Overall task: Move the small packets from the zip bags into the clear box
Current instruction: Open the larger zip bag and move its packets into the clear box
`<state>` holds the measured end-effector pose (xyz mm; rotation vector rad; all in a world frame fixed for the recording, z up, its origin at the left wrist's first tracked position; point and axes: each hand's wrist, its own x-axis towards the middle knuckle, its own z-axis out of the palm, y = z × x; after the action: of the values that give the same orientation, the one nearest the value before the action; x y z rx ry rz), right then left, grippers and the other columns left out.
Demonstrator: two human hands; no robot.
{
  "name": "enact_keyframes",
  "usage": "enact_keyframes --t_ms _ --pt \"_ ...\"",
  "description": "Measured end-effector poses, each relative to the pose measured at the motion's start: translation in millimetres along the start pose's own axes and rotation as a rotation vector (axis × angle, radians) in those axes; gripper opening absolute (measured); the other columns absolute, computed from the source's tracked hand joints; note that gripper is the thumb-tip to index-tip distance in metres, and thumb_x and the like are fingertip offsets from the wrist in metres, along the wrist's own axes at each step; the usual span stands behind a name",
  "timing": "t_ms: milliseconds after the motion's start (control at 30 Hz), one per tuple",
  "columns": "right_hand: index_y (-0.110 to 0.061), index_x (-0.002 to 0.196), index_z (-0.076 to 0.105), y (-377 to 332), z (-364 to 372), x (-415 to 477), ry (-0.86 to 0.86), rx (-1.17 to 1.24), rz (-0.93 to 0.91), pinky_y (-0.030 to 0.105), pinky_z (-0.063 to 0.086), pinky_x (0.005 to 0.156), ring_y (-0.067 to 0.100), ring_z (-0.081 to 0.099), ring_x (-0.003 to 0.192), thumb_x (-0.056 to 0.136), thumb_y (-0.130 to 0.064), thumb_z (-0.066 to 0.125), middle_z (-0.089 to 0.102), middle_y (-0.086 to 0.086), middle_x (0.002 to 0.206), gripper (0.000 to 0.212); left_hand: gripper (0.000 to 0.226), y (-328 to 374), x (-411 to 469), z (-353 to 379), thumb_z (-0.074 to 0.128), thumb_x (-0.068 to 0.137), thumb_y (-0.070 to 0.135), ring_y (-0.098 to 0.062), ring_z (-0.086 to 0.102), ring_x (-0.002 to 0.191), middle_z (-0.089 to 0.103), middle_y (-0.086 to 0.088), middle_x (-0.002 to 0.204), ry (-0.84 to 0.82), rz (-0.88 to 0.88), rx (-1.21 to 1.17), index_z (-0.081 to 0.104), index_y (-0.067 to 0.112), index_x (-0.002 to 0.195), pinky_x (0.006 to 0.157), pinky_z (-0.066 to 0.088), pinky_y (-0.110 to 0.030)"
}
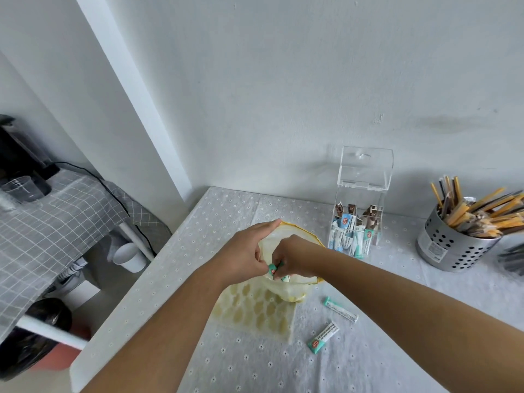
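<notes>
A translucent zip bag with a yellow rim and yellow print lies on the table, its mouth held wide. My left hand grips the bag's rim on the left side. My right hand reaches into the mouth, fingers pinched on a teal-and-white small packet. Two more such packets lie loose on the cloth to the right of the bag. The clear box stands behind, its lid tipped up, with several packets inside.
A perforated metal cup full of yellow and brown sticks stands at the right. The white dotted tablecloth ends at the table's left edge. Beyond it are a grey checked cloth, a white paper cup and a black bag.
</notes>
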<state>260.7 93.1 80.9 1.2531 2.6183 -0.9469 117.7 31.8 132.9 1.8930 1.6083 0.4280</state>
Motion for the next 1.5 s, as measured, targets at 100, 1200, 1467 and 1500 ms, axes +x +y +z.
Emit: enact_keyframes --t_ms 100,1200,1467,1500 --pt "-0.007 0.094 0.072 0.0 -15.5 -15.2 0.091 0.047 -0.003 0.023 0.035 0.056 0.014 0.049 0.073 0.078 -0.029 0.074 0.068 0.012 0.085 0.027 0.087 4.7 4.6 -2.9 0.060 0.074 -0.003 0.002 0.047 0.055 0.053 -0.008 0.131 -0.008 -0.007 0.004 0.031 0.040 0.144 0.055 0.038 -0.005" --pt "-0.015 0.110 0.070 170.9 -78.0 -34.5 0.251 -0.168 0.496 0.031 0.051 0.085 0.023 0.064 0.101 0.080 -0.026 0.074 0.070 0.005 0.109 0.032 0.086 -6.8 38.7 -2.3 0.058 0.074 0.001 -0.005 0.042 0.057 0.043 0.006 0.063 -0.028 -0.053 -0.002 0.030 0.051 0.139 0.057 0.041 -0.012" --pt "-0.024 0.094 0.073 173.6 -71.6 -36.0 0.272 -0.187 0.516 0.037 0.057 0.083 0.019 0.066 0.092 0.078 -0.027 0.075 0.072 -0.001 0.100 0.016 0.086 -2.2 40.3 -2.2 0.058 0.074 0.001 -0.003 0.042 0.054 0.043 0.008 0.063 -0.030 -0.069 0.008 0.031 0.051 0.139 0.054 0.041 -0.011" --pt "-0.024 0.094 0.073 173.7 -70.6 -37.4 0.275 -0.192 0.518 0.037 0.057 0.082 0.019 0.066 0.091 0.080 -0.027 0.074 0.072 -0.001 0.100 0.014 0.086 -1.2 39.6 -2.1 0.058 0.074 0.001 -0.003 0.042 0.054 0.043 0.008 0.063 -0.030 -0.069 0.009 0.031 0.050 0.139 0.053 0.041 -0.011"
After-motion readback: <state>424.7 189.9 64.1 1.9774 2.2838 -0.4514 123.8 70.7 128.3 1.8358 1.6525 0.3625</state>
